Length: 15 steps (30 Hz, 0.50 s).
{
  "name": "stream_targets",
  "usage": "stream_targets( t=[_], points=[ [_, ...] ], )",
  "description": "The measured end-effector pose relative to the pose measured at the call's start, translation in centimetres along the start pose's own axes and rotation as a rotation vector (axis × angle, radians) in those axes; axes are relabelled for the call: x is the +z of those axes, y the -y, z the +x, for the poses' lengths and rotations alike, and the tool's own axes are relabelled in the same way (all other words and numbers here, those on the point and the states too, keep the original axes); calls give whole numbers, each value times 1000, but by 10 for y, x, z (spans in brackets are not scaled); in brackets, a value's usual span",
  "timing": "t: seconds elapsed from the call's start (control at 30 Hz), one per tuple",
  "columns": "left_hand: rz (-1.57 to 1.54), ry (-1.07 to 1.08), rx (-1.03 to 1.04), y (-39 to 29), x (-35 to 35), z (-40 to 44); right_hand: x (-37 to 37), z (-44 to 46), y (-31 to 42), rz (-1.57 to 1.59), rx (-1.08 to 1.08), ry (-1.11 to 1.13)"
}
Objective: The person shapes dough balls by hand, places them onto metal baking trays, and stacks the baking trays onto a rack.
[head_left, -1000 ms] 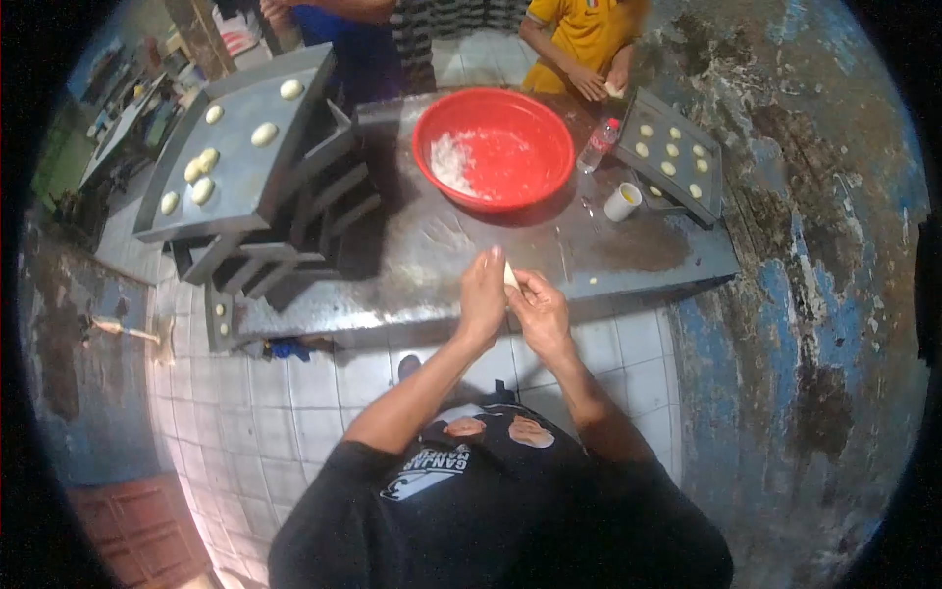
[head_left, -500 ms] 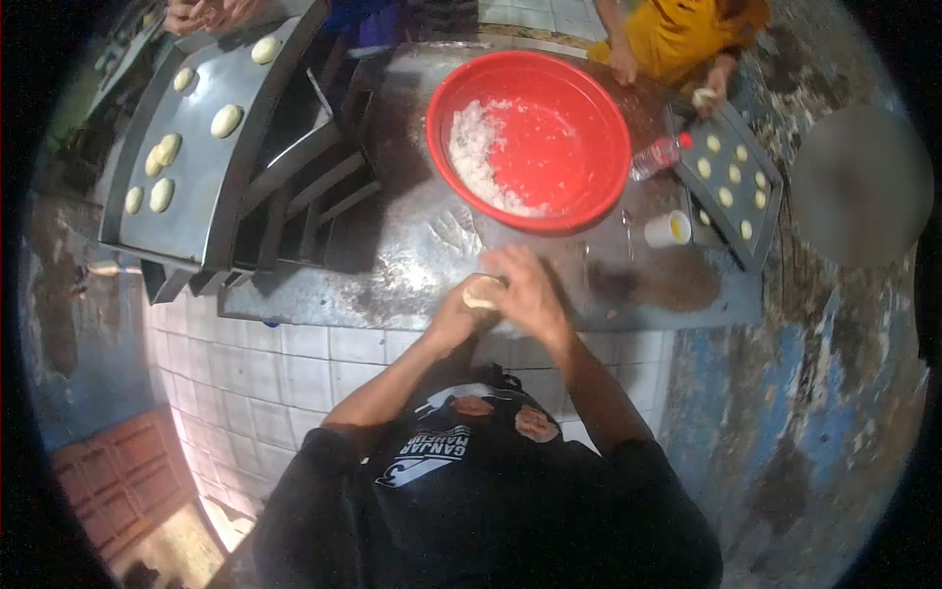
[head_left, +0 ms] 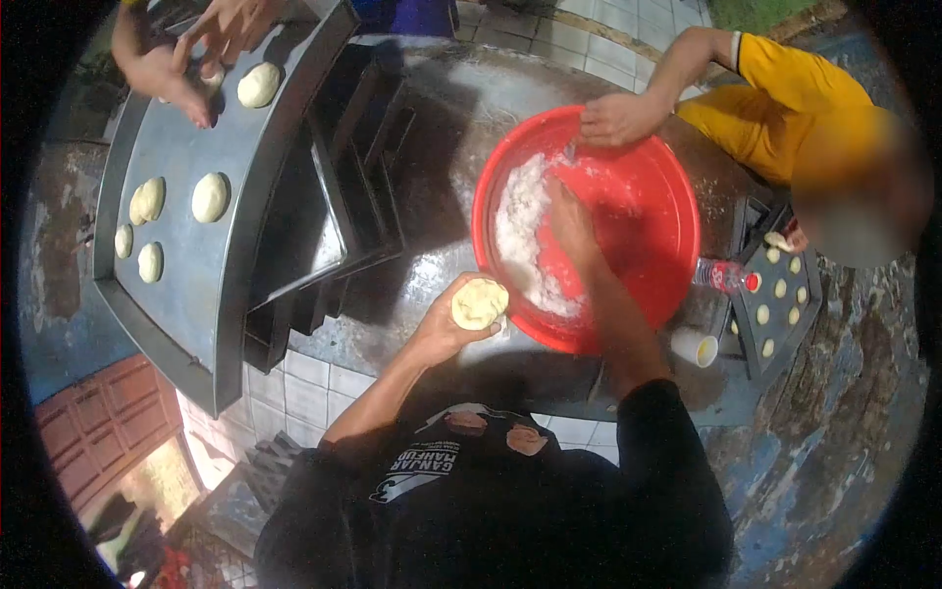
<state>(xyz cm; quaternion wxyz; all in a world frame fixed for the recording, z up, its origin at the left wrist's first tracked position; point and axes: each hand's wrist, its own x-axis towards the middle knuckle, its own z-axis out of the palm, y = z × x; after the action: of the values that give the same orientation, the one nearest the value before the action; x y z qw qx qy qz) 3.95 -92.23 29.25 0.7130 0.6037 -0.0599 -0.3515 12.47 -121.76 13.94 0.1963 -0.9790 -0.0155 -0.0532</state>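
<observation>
My left hand (head_left: 440,332) cups a flattened round of pale dough (head_left: 479,304), its dented face turned up, just left of the red basin (head_left: 489,257). My right hand (head_left: 571,218) reaches down inside that basin, at the edge of the white crumbly filling (head_left: 525,211). Its back faces me, and I cannot make out whether its fingers grip any filling. Across the basin, a co-worker's hand (head_left: 623,120) hangs over the far rim near the same filling.
On the left, a metal tray (head_left: 182,314) carries several dough balls (head_left: 209,197); another person's hands (head_left: 182,74) work at its far end. To the right are a plastic bottle (head_left: 724,276), a white cup (head_left: 694,347) and a second tray (head_left: 754,334) with dough pieces.
My hands have parted: the right moved from the dough into the basin, while the left kept the dough. The co-worker's hand came over the basin. Hands at upper left now reach onto the tray.
</observation>
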Motion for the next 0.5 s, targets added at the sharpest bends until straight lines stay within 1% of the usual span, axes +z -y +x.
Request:
stream_targets(
  t=[0.03, 0.1, 0.13, 0.17, 0.2, 0.23, 0.27, 0.3, 0.33, 0.4, 0.43, 0.47, 0.5],
  points=[
    [-9, -27, -10, 0, -3, 4, 0, -6, 1, 2, -3, 14],
    [-31, -42, -29, 1, -5, 10, -9, -27, -3, -18, 45, 175],
    [-13, -40, -22, 4, -7, 15, -13, -38, -12, -29, 53, 179],
    [4, -39, -11, 6, -7, 20, -14, -53, -29, 243, 189, 223],
    [-5, -33, -8, 7, -4, 24, -21, -64, -33, 375, 256, 245],
    [71, -47, 44, 8, 1, 27, -29, -75, -36, 505, 328, 259],
    [150, -60, 101, 8, 5, 31, -48, -81, -30, 949, 493, 150],
    [293, -83, 230, 12, 11, 35, -69, -84, -19, 1395, 642, 22],
    [294, -79, 242, 7, 23, 37, -91, -89, -2, 1392, 631, 13],
    [405, -128, 148, -5, 49, 38, -130, -99, 48, 1225, 488, -74],
    [432, -107, 249, 14, 56, 47, -137, -107, 73, 1226, 478, -84],
    [458, -83, 349, 39, 62, 55, -141, -116, 100, 957, 306, -88],
    [516, -85, 326, 41, 74, 52, -145, -127, 119, 683, 143, -94]
  ],
)
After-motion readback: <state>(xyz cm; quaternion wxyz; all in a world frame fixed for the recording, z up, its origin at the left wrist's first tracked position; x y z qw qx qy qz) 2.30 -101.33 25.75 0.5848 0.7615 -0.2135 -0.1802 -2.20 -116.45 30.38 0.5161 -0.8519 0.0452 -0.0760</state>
